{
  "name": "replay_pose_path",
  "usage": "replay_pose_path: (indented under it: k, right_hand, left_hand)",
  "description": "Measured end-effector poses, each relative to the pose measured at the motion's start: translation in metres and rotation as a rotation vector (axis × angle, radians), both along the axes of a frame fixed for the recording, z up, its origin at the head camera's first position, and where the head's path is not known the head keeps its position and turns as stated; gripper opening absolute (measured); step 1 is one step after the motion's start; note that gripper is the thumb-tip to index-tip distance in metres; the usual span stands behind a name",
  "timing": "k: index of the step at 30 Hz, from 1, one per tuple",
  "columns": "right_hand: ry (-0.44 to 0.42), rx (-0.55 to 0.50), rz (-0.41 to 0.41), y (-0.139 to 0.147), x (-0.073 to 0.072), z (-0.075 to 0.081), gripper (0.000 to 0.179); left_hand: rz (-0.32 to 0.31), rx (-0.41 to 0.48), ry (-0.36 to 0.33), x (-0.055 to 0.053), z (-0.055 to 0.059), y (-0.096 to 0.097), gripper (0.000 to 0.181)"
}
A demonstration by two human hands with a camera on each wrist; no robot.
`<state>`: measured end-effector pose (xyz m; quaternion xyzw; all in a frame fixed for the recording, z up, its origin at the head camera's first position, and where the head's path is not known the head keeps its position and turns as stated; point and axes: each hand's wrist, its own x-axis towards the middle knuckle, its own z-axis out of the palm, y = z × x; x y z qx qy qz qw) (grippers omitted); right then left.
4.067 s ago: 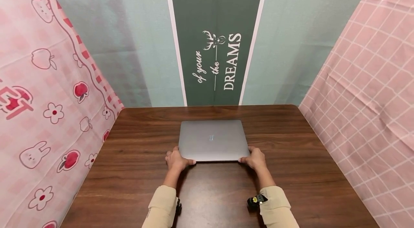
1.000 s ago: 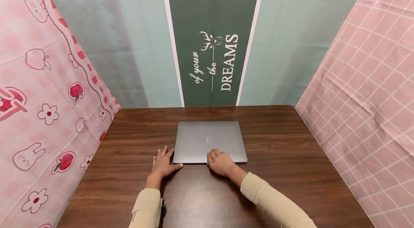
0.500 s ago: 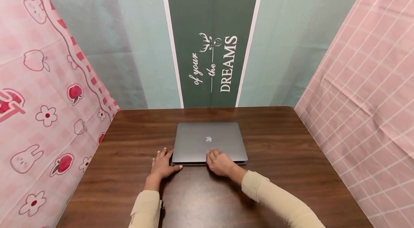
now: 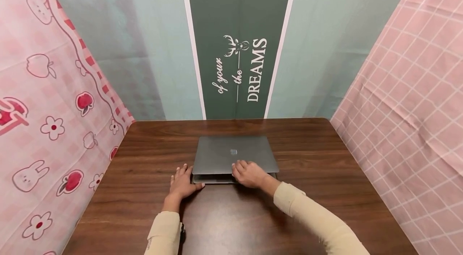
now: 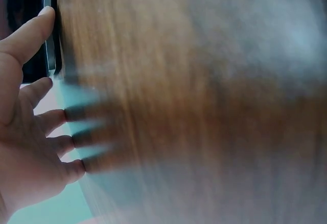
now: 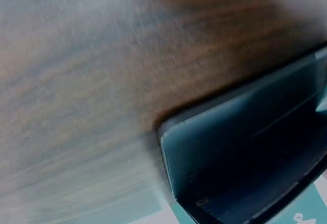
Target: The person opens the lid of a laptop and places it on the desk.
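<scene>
A grey laptop [image 4: 217, 156] lies on the brown wooden table, its lid tilted up a little so that a dark gap shows above the base [image 4: 213, 179]. My right hand [image 4: 249, 174] grips the middle of the lid's front edge with curled fingers. At the front left corner, my left hand [image 4: 181, 184] rests with fingers spread on the table and thumb against the base's front edge. The left wrist view shows that thumb [image 5: 33, 32] on the laptop's rim. In the right wrist view, the base's corner [image 6: 189, 137] and shadowed inside appear; the hand itself is out of sight there.
The wooden table [image 4: 231, 223] extends on all sides of the laptop. Behind it hangs a green cloth [image 4: 238, 5] with white lettering. Pink patterned cloths, one on the left [image 4: 65, 86] and a checked one on the right [image 4: 405, 106], flank the table.
Both hands first held the laptop's front corners. The right hand then moved to the middle of the front edge and has raised the lid slightly. My left hand has stayed at its corner.
</scene>
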<state>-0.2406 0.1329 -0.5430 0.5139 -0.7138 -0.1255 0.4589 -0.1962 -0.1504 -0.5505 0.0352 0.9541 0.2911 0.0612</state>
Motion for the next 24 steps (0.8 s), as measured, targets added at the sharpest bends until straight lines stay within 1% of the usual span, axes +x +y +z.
replay_pose_path:
  k: [3,9,12,18,24]
  right_hand:
    - [-0.027,-0.021,0.011,0.001,-0.005,0.009,0.039]
    - [-0.137,-0.082,-0.068,0.000,-0.010,0.029,0.037]
    - [-0.165,-0.132,-0.093,-0.001,-0.014,0.037,0.038]
    - [-0.212,-0.252,-0.136,-0.003,-0.021,0.049,0.042]
    - [-0.254,-0.327,-0.183,-0.006,-0.030,0.057,0.045]
  left_hand:
    - [0.000,-0.003,-0.009,-0.001,0.000,0.000,0.084]
    - [0.005,0.004,-0.003,-0.001,0.000,-0.001,0.079]
    - [0.003,0.007,-0.005,-0.002,0.001,-0.001,0.078]
    - [0.000,0.017,-0.007,-0.003,0.003,-0.002,0.077]
    - [-0.003,0.021,-0.008,-0.002,0.004,-0.001,0.076]
